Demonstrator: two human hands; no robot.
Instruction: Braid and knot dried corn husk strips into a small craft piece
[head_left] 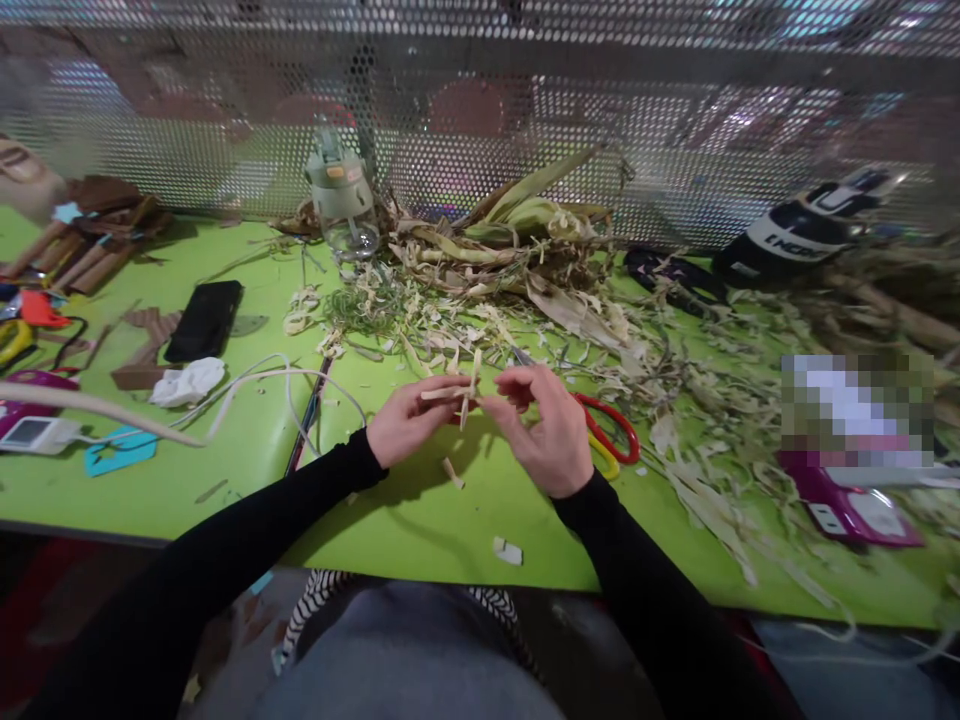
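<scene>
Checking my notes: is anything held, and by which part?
The left hand holds the cross of pale strips by its left side; contact by the right hand is unclear.

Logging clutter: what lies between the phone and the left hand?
The head view shows a white cable and a slim dark rod there.

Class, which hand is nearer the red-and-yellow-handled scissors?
Right: the right hand is beside the scissors, partly hiding them; the left hand is farther off, to their left.

Smooth, glossy tabletop (pixel 420 530), dry, rough husks (pixel 510 240), perforated metal screen (pixel 465 170), matt cloth sleeves (pixel 285 510)
</scene>
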